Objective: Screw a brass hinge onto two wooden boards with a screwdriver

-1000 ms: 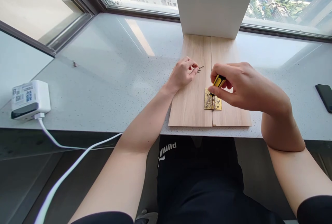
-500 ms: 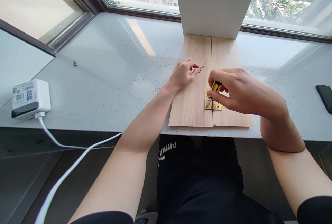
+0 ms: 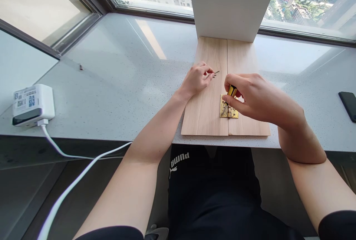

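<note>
My right hand (image 3: 247, 93) grips a yellow and black screwdriver (image 3: 231, 91), its shaft slanting down to the left part of a gold hinge (image 3: 234, 113). The hinge lies across the seam between a left wooden board (image 3: 205, 117) and a right wooden board (image 3: 250, 129), near their front ends. On the left board rests my left hand (image 3: 200, 77), thumb and fingers pinched by several small screws (image 3: 216, 73). Whether the screws are held or lie on the board is hard to tell. The screwdriver's tip is partly lost against the hinge.
Behind the boards a white box (image 3: 228, 8) stands against the window. At the far left sits a white device (image 3: 33, 105) with a white cable (image 3: 80, 175). A black phone (image 3: 348, 105) lies at the right.
The screwdriver and my right hand have turned slightly, showing more of the handle. My left hand stays in place.
</note>
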Tool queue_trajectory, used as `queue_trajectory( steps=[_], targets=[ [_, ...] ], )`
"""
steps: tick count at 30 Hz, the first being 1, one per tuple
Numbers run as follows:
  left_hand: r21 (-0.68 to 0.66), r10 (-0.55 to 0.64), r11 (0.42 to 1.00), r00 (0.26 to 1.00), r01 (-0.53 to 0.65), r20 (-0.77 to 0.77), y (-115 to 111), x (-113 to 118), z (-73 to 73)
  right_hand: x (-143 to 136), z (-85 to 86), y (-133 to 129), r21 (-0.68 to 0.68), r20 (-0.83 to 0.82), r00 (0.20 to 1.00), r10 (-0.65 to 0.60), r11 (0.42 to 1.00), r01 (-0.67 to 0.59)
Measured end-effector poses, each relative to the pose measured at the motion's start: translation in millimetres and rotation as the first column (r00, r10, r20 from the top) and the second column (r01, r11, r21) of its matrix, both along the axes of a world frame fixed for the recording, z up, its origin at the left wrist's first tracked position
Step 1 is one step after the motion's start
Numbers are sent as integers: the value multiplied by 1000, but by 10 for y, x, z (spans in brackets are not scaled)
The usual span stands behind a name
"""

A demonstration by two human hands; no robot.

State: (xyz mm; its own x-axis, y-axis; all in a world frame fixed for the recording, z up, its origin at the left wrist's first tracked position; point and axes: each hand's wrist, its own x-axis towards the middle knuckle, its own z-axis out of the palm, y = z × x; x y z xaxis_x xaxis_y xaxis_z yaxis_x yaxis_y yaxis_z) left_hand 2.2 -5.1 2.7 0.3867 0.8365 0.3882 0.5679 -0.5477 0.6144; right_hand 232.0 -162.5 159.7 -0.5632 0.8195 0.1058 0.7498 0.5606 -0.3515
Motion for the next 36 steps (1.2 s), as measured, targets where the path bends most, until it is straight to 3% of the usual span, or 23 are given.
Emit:
queue_trajectory(
  steps=[8,17,36],
  targets=[
    [14,-2,1000,1000,2,1,7,-1,-11,19,-84,49,68,-7,993,-118,991,118],
    [34,-9,999,1000,9,2,36,-8,-42,-67,-18,31,107,121,960,-253,965,240],
    [79,-17,997,1000,18,-17,73,-23,-116,16,-11,16,73,136,959,-249,968,241]
  ],
)
